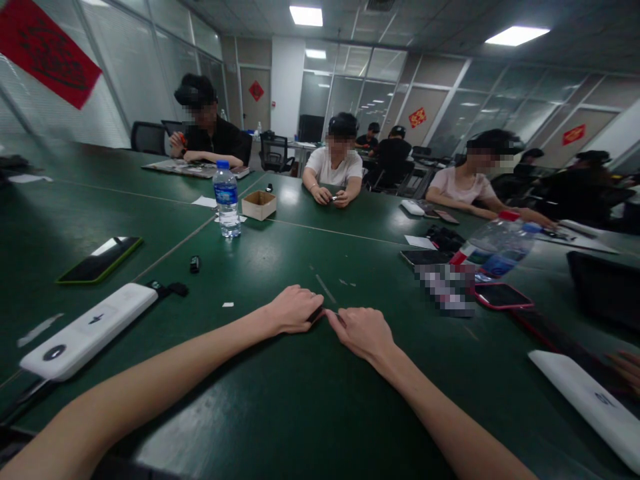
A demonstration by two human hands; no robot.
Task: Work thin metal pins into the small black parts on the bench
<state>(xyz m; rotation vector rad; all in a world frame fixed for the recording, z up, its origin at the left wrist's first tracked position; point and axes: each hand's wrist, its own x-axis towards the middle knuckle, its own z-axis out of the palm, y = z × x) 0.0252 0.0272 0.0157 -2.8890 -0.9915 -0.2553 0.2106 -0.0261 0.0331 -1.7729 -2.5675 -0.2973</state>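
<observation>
Both my hands rest on the green table (310,400), meeting near its middle. My left hand (294,309) is curled, fingers closed on a small dark object (318,314) that I cannot make out. My right hand (364,333) lies knuckles up with its fingers bent, its fingertips pinching toward the same spot. The two hands almost touch. A thin pale strip (325,289) and a few small pale scraps lie on the table just beyond them.
A white power bank (90,330) and a phone (99,260) lie at the left, a small black part (195,264) beyond. A water bottle (227,199) and cardboard box (259,205) stand farther back. Bottles (493,250) and a red phone (503,295) lie at the right. Several people sit across the table.
</observation>
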